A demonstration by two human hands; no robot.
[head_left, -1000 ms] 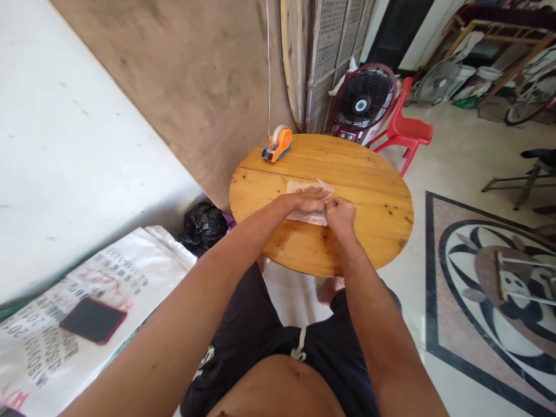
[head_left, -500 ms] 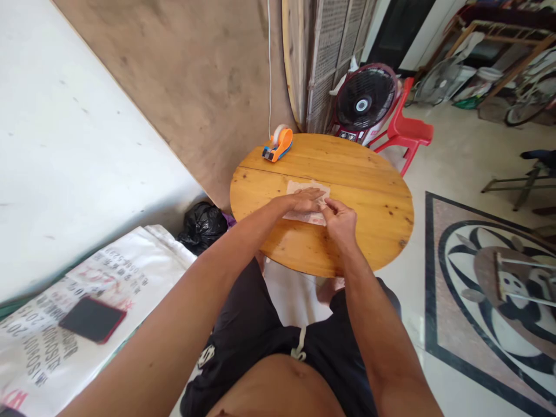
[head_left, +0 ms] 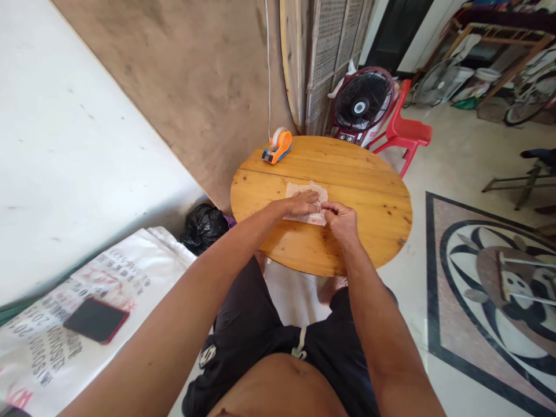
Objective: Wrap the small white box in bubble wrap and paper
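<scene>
A pale, see-through, crinkled plastic packet with faint reddish marks lies flat on the round wooden table. Spread across its top is my left hand, fingers stretched out and pressing down. At the packet's right edge, my right hand is closed, thumb and forefinger pinched together by the plastic. What exactly sits between those fingertips is too small to make out. Toward the table's far left edge stands an orange and blue tape dispenser with a roll of tape on it, apart from both hands.
Behind the table are a dark red fan and a red chair. To the left, a phone rests on white printed sacks, near a black plastic bag. A brown board leans at the wall.
My left hand's fingers have drawn back slightly to the left on the packet. My right hand remains at the right edge, its fingertips a little lower. The dispenser has stayed put.
</scene>
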